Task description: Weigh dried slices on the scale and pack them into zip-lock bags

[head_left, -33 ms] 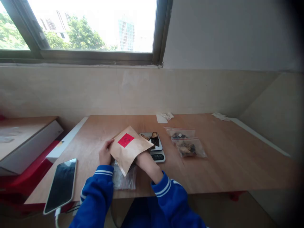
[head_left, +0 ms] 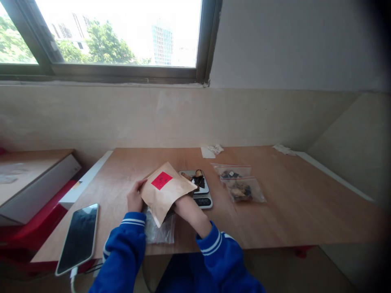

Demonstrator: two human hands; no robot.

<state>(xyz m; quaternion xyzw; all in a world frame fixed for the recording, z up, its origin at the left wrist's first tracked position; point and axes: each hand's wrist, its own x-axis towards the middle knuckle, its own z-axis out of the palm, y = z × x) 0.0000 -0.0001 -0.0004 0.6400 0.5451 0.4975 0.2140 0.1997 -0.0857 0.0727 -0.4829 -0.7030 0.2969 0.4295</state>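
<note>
A kraft paper pouch [head_left: 165,195] with a red square label [head_left: 161,180] is raised slightly above the wooden table, its lower corner pointing toward me. My left hand [head_left: 136,196] grips its left edge. My right hand [head_left: 186,211] reaches under or into the pouch from the right, its fingers hidden. Just beyond stands a small digital kitchen scale [head_left: 200,195], partly covered by the pouch, with dark dried pieces [head_left: 198,180] on its platform. A clear plastic bag [head_left: 160,231] lies beneath the pouch, between my wrists.
Two zip bags of dark dried pieces [head_left: 240,183] lie right of the scale. A smartphone [head_left: 77,239] with a white cable sits at the table's left front. White paper scraps [head_left: 212,151] lie against the wall. A large flat box [head_left: 30,183] stands left of the table [head_left: 290,215].
The pouch has tilted slightly, its lower corner shifting left. My right sleeve has moved a little to the right.
</note>
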